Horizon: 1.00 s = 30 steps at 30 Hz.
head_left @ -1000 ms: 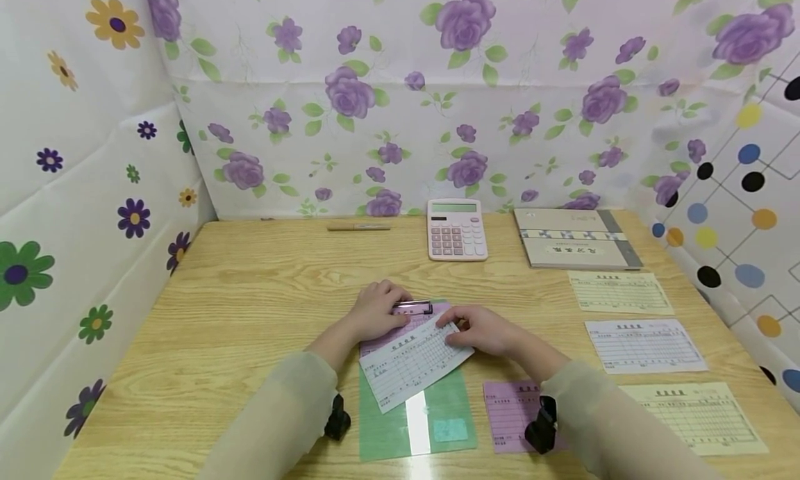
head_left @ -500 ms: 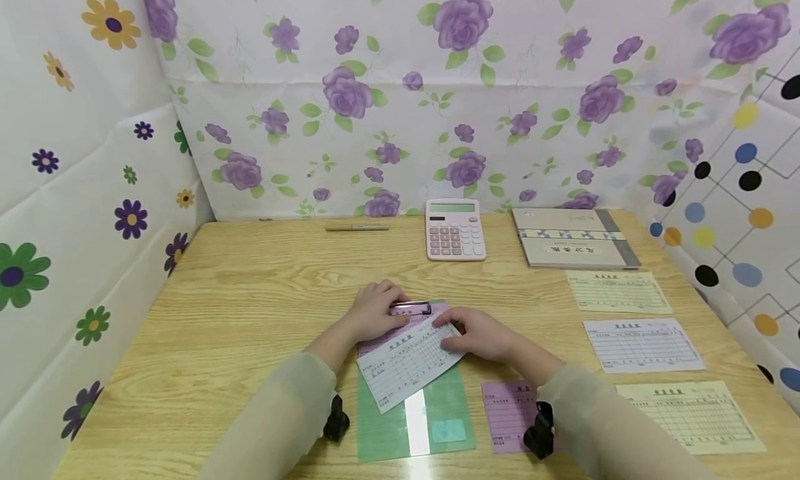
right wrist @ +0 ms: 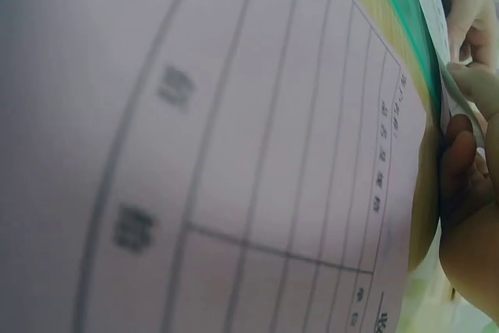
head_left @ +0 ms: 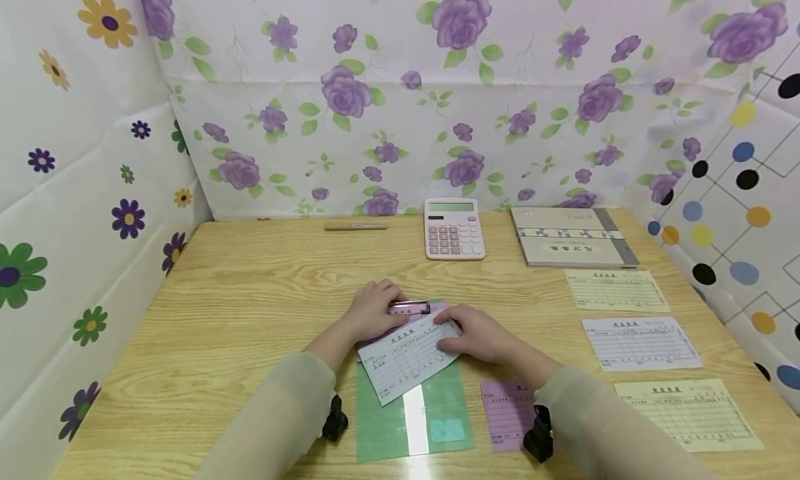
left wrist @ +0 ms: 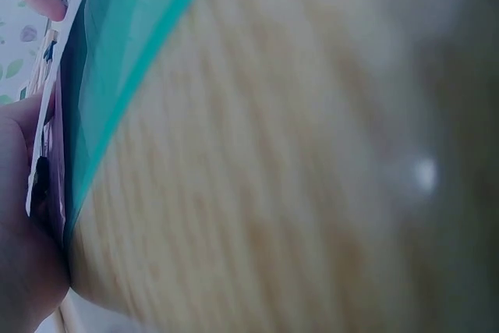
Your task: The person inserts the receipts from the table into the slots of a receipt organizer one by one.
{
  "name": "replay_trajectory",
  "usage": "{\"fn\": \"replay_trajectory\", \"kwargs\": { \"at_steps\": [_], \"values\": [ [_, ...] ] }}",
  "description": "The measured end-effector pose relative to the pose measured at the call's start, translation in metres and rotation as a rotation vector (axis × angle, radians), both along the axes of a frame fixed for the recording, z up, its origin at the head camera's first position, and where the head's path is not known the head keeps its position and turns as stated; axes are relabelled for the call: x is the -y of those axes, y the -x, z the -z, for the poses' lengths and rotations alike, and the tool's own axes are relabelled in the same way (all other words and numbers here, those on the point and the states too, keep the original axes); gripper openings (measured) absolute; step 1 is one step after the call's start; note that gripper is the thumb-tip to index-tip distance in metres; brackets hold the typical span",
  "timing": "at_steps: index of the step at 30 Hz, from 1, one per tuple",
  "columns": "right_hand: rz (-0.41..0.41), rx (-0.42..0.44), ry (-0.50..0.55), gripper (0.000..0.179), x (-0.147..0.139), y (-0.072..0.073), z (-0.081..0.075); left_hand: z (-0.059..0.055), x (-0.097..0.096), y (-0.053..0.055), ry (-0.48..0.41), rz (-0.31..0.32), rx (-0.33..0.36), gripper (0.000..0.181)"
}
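Observation:
A green clipboard lies on the table with its metal clip at the far end. My left hand holds the clip end, fingers at the upper left corner and thumb reaching in beside the clip. Under the clip is a pink slip, mostly covered. A white printed form slip lies slanted over it, and my right hand pinches its upper right edge. In the right wrist view the fingers of my right hand are partly seen at the white slip.
A pink slip lies under my right forearm. Along the right are a yellow slip, a white slip and another yellow slip. Further back are a pen, a calculator and a booklet.
The white slip has shifted slightly up and left on the clipboard with my right hand, its lower corner rising. My left hand stays at the clip.

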State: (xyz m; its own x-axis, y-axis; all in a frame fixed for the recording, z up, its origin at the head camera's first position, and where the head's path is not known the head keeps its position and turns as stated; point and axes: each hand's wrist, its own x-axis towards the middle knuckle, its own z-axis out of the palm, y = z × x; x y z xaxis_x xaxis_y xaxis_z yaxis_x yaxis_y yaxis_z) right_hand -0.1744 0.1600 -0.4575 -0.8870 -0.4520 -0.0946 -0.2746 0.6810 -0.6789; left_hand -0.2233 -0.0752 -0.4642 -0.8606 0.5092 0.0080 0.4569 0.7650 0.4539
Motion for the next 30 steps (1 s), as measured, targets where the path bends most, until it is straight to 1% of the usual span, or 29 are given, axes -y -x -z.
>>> {"fn": "replay_trajectory", "kwargs": {
  "at_steps": [5,9,12,16,19,24,30],
  "values": [
    [-0.004,-0.048,-0.032,0.042,0.003,-0.003,0.000,0.000,-0.002,0.000,0.005,0.004,-0.001,0.031],
    [0.015,-0.077,-0.092,0.043,0.005,-0.006,-0.002,-0.003,-0.002,-0.001,0.009,0.047,-0.028,0.031],
    [0.012,-0.104,-0.119,0.045,0.008,-0.008,-0.003,-0.005,-0.001,-0.001,0.044,0.087,-0.064,0.032],
    [-0.006,-0.138,-0.145,0.047,0.011,-0.010,-0.003,-0.009,0.002,0.000,0.125,0.128,-0.120,0.033],
    [-0.009,-0.142,-0.157,0.046,0.012,-0.011,-0.003,-0.012,0.004,0.001,0.146,0.156,-0.147,0.032],
    [-0.016,-0.151,-0.173,0.047,0.012,-0.011,-0.003,-0.016,0.004,0.004,0.128,0.190,-0.141,0.028],
    [-0.013,-0.158,-0.197,0.052,0.010,-0.011,-0.003,-0.016,-0.001,0.009,0.122,0.187,-0.109,0.025]
  ]
}}
